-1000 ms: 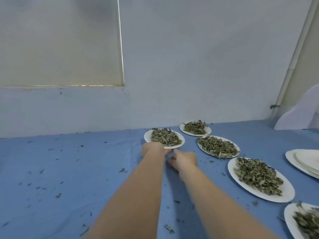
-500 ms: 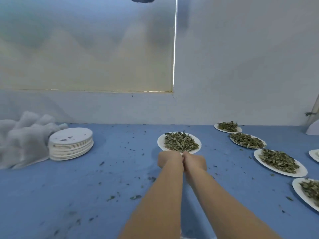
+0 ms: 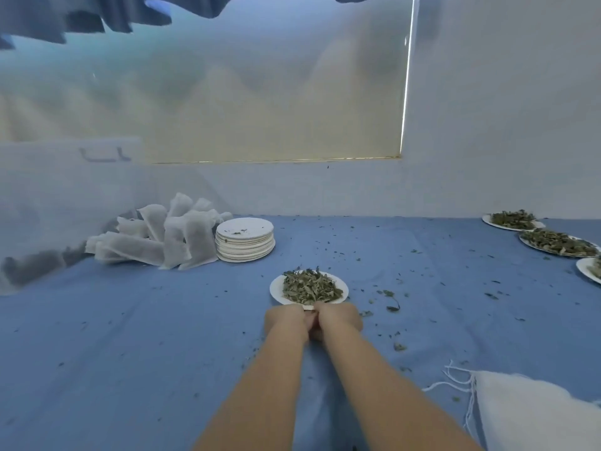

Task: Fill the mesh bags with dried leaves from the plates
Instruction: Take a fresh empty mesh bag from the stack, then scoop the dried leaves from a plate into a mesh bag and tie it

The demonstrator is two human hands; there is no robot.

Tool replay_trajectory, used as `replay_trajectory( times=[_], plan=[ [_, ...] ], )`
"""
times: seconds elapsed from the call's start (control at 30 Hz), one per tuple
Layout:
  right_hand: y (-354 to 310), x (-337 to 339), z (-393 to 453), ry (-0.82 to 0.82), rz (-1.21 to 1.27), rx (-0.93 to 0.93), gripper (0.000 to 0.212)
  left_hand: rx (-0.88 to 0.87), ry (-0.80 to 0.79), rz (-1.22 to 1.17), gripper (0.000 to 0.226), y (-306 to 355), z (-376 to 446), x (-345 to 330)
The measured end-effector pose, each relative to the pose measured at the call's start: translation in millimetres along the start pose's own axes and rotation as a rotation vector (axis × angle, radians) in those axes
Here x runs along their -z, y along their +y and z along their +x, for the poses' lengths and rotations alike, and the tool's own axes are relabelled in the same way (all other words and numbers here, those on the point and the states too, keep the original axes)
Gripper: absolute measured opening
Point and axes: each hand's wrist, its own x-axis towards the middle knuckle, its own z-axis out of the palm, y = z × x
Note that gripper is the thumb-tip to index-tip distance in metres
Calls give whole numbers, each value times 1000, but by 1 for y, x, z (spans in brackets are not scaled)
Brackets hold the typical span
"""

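We grip the near rim of a leaf-heaped plate [image 3: 309, 288] with both hands [image 3: 313, 320] on the counter [image 3: 162, 336]. Filled mesh bags [image 3: 156, 239] lie beside emptied plates [image 3: 244, 239]; at least 3 full plates [image 3: 553, 240] remain at right.

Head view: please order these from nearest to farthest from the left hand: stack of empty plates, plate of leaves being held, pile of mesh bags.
1. Plate of leaves, directly ahead of the left hand.
2. Stack of empty plates, far left.
3. Pile of mesh bags, further left.
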Motion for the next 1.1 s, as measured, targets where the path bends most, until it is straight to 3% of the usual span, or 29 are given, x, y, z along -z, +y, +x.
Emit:
replay_trajectory(
  times=[0.2, 0.23, 0.37, 0.47, 0.53, 0.6, 0.7, 0.8, 0.97, 1.1],
  plan=[
    [-5, 31, -15, -52, -155, 50, 13, 89, 2, -94, 16, 5, -26, -13],
    [-6, 39, -20, -66, -158, 66, 12, 68, -26, -75, 9, 3, -32, -17],
    [0, 91, -37, -94, -142, 212, 26, -81, -211, 61, 20, -14, -73, -47],
    [9, 150, -49, 39, -470, 324, 26, -154, -364, 177, 28, -33, -109, -70],
    [18, 187, -52, 118, -744, 475, 27, -263, -446, 342, 14, -52, -128, -84],
    [30, 220, -53, 131, -946, 539, 24, -502, -478, 635, 7, -69, -141, -93],
    [49, 259, -48, 82, -1131, 500, 30, -756, -524, 1040, 37, -90, -141, -103],
    [63, 282, -40, 12, -1216, 397, 35, -791, -566, 1193, 44, -104, -134, -104],
    [73, 285, -33, -47, -1129, 492, 36, -892, -569, 1136, 28, -114, -123, -99],
    [71, 284, -31, 45, -1056, 683, 30, -908, -555, 915, 9, -109, -128, -97]
  ],
)
